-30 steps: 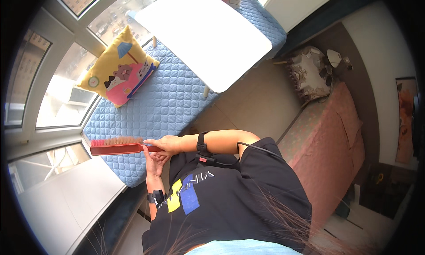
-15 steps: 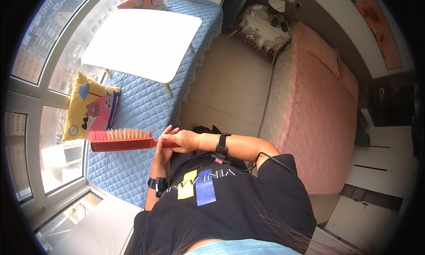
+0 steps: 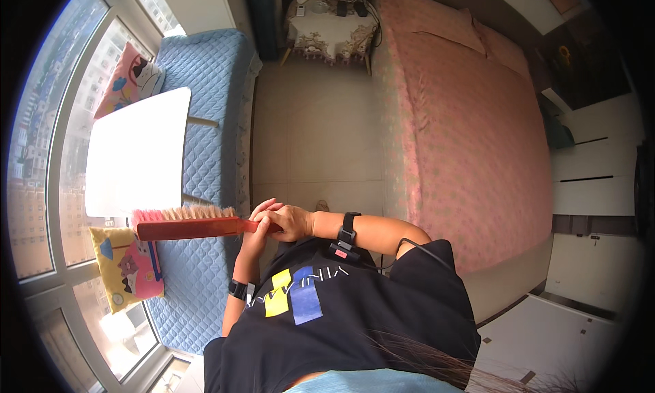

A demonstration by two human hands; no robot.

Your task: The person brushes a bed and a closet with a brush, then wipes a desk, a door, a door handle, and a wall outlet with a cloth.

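Note:
A bed brush [image 3: 194,228] with a red back and pink and cream bristles is held out level in front of my waist, its head to the left and bristles facing away from me. Both hands meet at its handle. My right hand [image 3: 295,221] is closed around the handle's end and overlaps my left hand [image 3: 256,235]. The left is at the handle too, with some fingertips showing beyond it; the overlap hides part of its grip. The brush head hangs over a blue quilted daybed [image 3: 198,284], in front of a white low table [image 3: 136,154].
A yellow and pink cushion [image 3: 126,267] and a pink cushion [image 3: 129,79] lie by the windows. To the right stands a bed [image 3: 471,134] with a pink cover. A cloth-covered round table [image 3: 327,31] is at the far end of the tiled floor [image 3: 317,134].
My view has turned left-to-right, so the daybed, low table and cushions sit farther left and the bed shows more squarely. The brush stays in my hands, nearly in place before me.

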